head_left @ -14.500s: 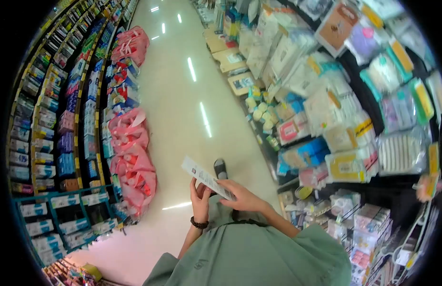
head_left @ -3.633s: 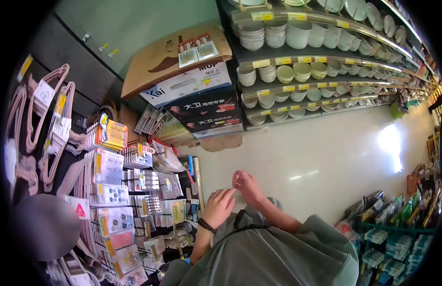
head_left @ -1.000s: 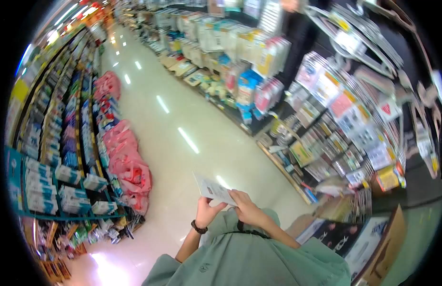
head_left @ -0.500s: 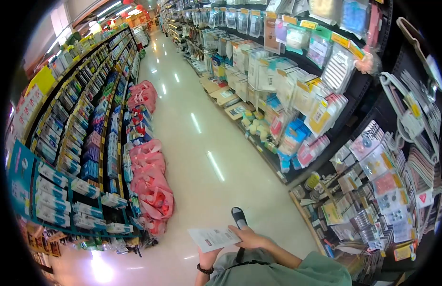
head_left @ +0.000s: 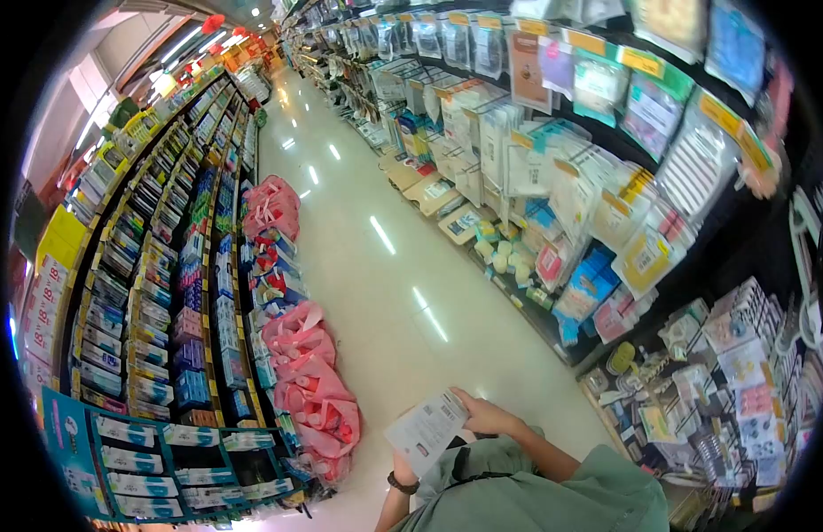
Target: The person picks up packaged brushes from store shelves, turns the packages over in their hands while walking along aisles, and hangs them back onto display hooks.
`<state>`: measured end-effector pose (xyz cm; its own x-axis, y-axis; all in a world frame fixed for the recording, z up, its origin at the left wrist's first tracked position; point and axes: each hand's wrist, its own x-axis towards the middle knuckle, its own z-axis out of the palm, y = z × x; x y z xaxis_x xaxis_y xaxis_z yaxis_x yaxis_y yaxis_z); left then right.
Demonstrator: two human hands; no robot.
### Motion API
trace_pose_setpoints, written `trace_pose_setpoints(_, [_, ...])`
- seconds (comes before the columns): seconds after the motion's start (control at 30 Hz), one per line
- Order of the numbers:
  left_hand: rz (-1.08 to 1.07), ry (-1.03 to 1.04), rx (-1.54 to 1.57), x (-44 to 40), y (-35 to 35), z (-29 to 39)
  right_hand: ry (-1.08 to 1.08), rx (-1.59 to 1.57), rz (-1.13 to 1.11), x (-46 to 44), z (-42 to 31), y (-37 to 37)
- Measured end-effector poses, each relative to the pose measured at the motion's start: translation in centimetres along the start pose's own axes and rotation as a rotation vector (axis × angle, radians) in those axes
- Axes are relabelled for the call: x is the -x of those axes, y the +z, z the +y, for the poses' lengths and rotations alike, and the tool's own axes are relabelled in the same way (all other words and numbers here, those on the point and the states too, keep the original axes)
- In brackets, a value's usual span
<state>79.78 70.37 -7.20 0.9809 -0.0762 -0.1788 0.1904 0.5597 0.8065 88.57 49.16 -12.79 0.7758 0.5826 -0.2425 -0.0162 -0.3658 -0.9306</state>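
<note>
A flat white card-like packet (head_left: 427,433) with printed text and a small red mark is held in front of my body; its exact kind is unclear. My right hand (head_left: 484,415) grips its upper right edge, fingers partly behind it. At the lower left edge is my left hand (head_left: 403,470), closed on the packet, with most of its fingers hidden underneath. A dark bracelet (head_left: 403,484) circles my left wrist.
Shelves of boxed goods (head_left: 190,337) line the left side, with pink bags (head_left: 318,403) on the floor along them. Hanging packets (head_left: 646,253) fill the right-hand rack. Between them a shiny floor aisle (head_left: 376,293) runs away from me.
The packet has swung from lying nearly flat to a steeper tilt, still in both hands. My view has shifted, the pink bags appear closer, and my foot has gone out of sight.
</note>
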Motion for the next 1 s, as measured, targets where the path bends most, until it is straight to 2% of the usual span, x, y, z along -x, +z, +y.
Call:
trace_pose_setpoints(0.1, [0.000, 0.153, -0.506, -3.1, -5.1, -2.1, 0.327, -0.062, -0.221, -2.6, -6.5, -5.0])
trace_pose_setpoints(0.17, [0.030, 0.207, -0.730, -5.9, -6.5, -2.1, 0.222, -0.065, -0.173, -5.3, -5.9, -5.7])
trace_pose_setpoints(0.2, [-0.013, 0.296, -1.152, -7.8, -7.1, -1.3, 0.169, -0.065, -0.153, -6.8, -5.2, -5.9])
trace_pose_setpoints(0.27, [-0.071, 0.321, -1.540, -11.5, -9.0, -0.3, 0.052, -0.012, -0.108, -10.4, -3.2, -6.1])
trace_pose_setpoints(0.33, [-0.107, 0.202, -1.466, -15.3, -12.0, -0.4, 0.012, 0.026, -0.091, -14.3, -1.7, -6.9])
trace_pose_setpoints(0.4, [-0.017, 0.117, -1.162, -19.1, -15.1, -1.7, 0.040, 0.057, -0.090, -18.7, -1.2, -8.5])
trace_pose_setpoints(0.5, [0.018, 0.066, -0.653, -26.9, -19.2, -1.6, -0.053, 0.097, 0.039, -26.1, -2.5, -11.8])
trace_pose_setpoints(0.57, [-0.078, 0.097, -0.179, -32.1, -20.1, 0.3, -0.106, 0.124, 0.070, -31.5, -4.3, -14.7])
trace_pose_setpoints(0.63, [-0.270, 0.154, 0.383, -36.6, -21.5, 4.1, -0.126, 0.080, 0.079, -36.3, -7.2, -16.0])
trace_pose_setpoints(0.73, [-0.403, 0.043, 1.276, -42.7, -23.0, 9.0, -0.093, -0.058, 0.089, -43.4, -11.3, -18.5])
trace_pose_setpoints(0.8, [-0.368, 0.117, 1.267, -46.2, -23.7, 12.2, -0.102, -0.198, 0.112, -46.9, -14.1, -19.3])
trace_pose_setpoints(0.87, [-0.124, 0.313, 0.565, -48.0, -24.8, 14.1, -0.107, -0.292, 0.105, -49.4, -16.7, -20.1])
trace_pose_setpoints(0.93, [0.180, 0.358, -0.155, -49.9, -25.1, 16.3, -0.211, -0.344, 0.122, -52.1, -16.8, -19.9])
trace_pose_setpoints(1.0, [0.306, 0.355, -0.582, -51.2, -23.3, 19.3, -0.277, -0.381, 0.108, -55.2, -15.8, -19.8])
